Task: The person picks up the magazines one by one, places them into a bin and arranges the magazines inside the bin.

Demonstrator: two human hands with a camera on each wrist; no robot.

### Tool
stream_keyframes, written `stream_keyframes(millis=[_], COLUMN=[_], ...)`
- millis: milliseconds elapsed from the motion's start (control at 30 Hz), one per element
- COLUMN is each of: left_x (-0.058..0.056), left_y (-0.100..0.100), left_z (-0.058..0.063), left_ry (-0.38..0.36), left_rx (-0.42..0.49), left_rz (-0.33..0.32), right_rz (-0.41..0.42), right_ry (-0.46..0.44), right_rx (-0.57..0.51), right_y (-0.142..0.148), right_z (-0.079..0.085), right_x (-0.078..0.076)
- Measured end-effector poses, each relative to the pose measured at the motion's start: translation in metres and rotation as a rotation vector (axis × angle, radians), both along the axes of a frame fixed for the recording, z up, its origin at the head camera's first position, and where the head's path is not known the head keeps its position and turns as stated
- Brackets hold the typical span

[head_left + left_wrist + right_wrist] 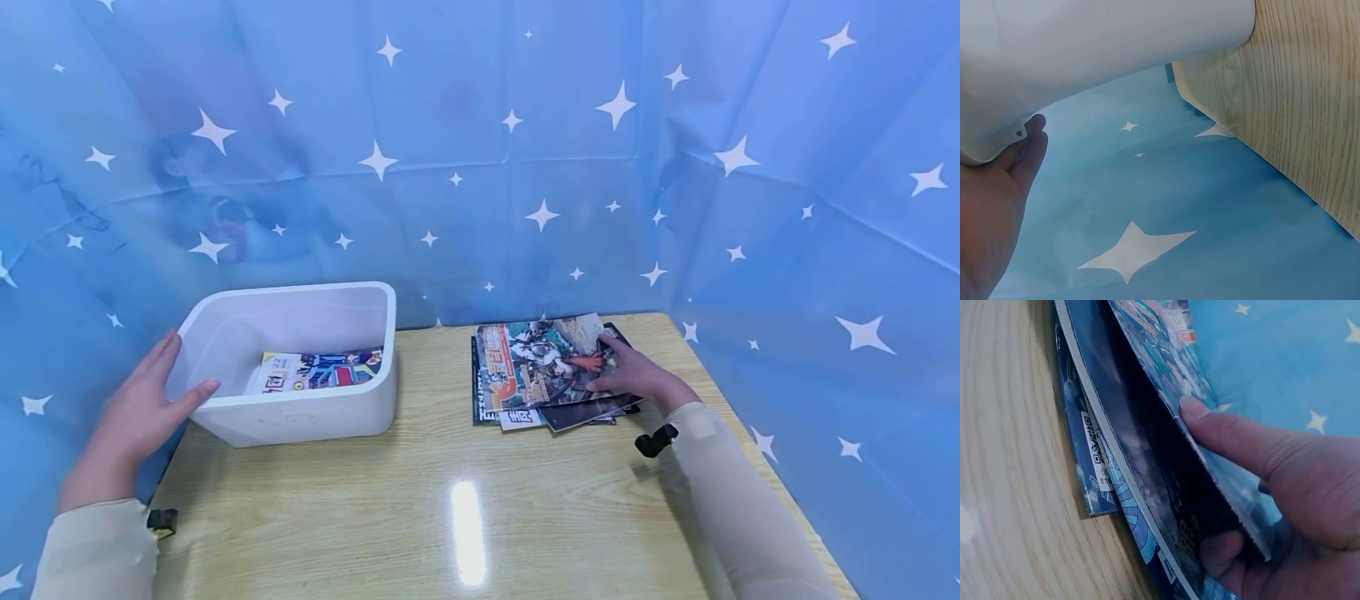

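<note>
Magazine (543, 367) pinched in right hand (637, 375), atop pile (570, 415)

Clamped along its right edge between thumb and fingers, raised there from the dark cover beneath, toward the far right of the wooden table (337, 500). With left hand (142, 400), touching white bin (300, 421) at its near left corner, thumb and fingers apart. Inside the bin, a colourful booklet (330, 372).

Lower magazines (581, 412) only partly visible

Head view forward and down, sharing bin (300, 421) with close left wrist view, magazines (536, 367) with close right wrist view
</note>
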State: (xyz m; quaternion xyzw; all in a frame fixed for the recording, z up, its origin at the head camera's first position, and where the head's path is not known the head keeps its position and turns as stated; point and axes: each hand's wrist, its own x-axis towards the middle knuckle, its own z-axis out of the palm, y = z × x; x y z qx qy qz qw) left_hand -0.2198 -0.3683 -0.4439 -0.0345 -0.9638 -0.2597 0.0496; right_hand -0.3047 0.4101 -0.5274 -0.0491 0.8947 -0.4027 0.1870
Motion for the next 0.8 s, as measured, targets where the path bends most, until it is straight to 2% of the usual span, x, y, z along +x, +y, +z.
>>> stream_keyframes(millis=[133, 300, 800], left_x=[0.000, -0.001, -0.002], left_y=[-0.001, -0.001, -0.001], left_z=[-0.001, -0.001, -0.001], left_ry=[-0.004, -0.008, 0.008], left_rx=[-0.001, -0.001, 0.008], left_rz=[0.005, 0.010, 0.002], right_rz=[0.012, -0.012, -0.059], right_ry=[0.016, 0.006, 0.023], right_rx=[-0.003, -0.022, -0.185], right_y=[0.002, 0.006, 0.007], right_z=[-0.001, -0.004, -0.012], right_x=[0.000, 0.000, 0.008])
